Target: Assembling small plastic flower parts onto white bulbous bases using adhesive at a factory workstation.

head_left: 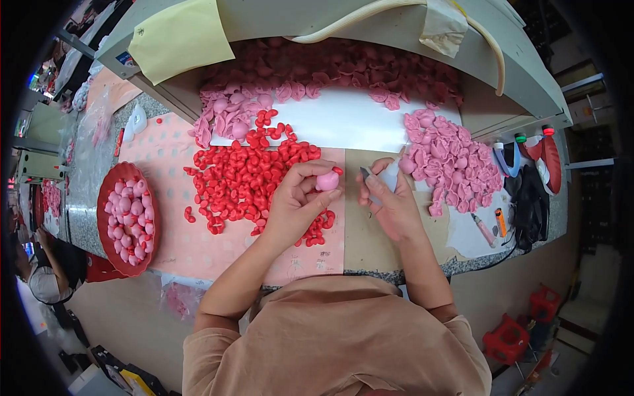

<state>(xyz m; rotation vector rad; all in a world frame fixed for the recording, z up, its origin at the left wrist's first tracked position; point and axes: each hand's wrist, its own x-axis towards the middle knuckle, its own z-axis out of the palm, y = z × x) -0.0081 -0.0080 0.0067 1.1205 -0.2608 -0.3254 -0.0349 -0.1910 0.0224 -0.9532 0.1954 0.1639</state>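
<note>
Nearest: tan shirt, forearms reaching up over the table edge. Left hand pinches a pink ball between thumb and fingers, above the near right side of the red pile. Ball is round, so no clear long axis; a small red piece sits at its upper right, long axis roughly left-right and slightly tilted, pointing toward the other hand. Right hand is curled around a pale bottle, over the brown sheet, apart from the ball. Its dark tip points left and a bit away from the wearer (fingers cover much of the body, so can't tell the full axis).

Left of the hands: heap of glossy red pieces on pink patterned cloth; further left, a red bowl of pink balls with red bits. Right: pile of pink petal-like pieces, orange lighter nearby. Farther: white surface under a grey hood, more pink pieces heaped at the back.
</note>
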